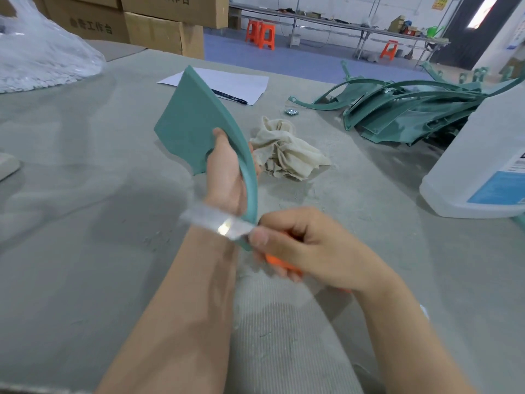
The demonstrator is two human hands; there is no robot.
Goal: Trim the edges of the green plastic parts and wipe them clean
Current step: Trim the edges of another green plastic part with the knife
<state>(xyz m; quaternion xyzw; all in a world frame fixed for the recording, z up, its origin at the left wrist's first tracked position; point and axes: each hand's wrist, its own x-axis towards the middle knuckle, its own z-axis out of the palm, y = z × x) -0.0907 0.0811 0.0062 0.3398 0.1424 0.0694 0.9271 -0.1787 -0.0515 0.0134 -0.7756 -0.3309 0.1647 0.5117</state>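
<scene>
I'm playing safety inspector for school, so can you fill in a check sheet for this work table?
Surface: grey table, with small shavings.
Job's things: green part held up; knife blade at its edge; pile of green parts; cloth crumpled.
Clutter: paper, pen, white jug, plastic bag.
Hands: left hand holds the part; right hand grips the knife.
Cables: nothing seen on the table.
Surroundings: cardboard boxes, orange stools, long bench.
</scene>
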